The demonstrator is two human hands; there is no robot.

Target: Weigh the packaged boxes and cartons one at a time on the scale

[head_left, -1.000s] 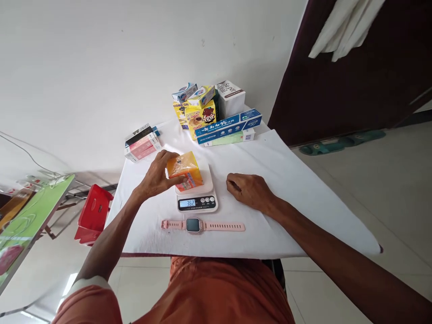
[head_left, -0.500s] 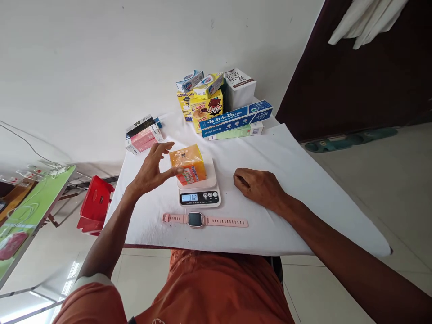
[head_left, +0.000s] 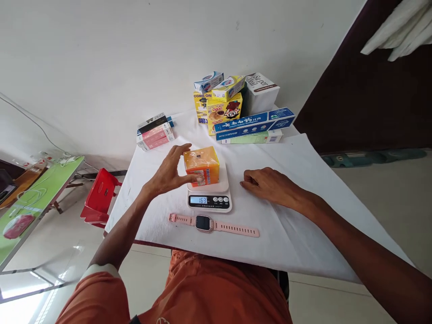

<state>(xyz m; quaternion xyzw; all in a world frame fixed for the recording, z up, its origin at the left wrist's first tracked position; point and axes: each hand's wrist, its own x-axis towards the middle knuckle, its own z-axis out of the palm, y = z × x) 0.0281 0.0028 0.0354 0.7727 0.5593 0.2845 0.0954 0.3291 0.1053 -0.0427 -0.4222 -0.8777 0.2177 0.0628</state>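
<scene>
An orange and yellow plastic-wrapped packet (head_left: pixel 207 166) sits over the platform of a white digital kitchen scale (head_left: pixel 209 202), whose display reads 163. My left hand (head_left: pixel 170 173) grips the packet from its left side, thumb on the front face and fingers at the rear left corner. To the right of the scale, my right hand (head_left: pixel 266 184) rests on the white cloth with its fingers curled in, and nothing shows in it. A pink smartwatch (head_left: pixel 203 223) lies stretched out in front of the scale.
Behind the scale are stacked soap boxes (head_left: pixel 229 87), yellow food boxes (head_left: pixel 224 112), a white box (head_left: pixel 261 94) and a blue toothpaste box (head_left: pixel 254 123) over a green one. Pink and black boxes (head_left: pixel 155 137) lie back left. A red chair (head_left: pixel 101 193) stands left of the table.
The scale reading has dropped from 362 to 163. My left fingers have closed in on the packet, which has turned slightly. My right hand stays curled on the cloth; the view has shifted.
</scene>
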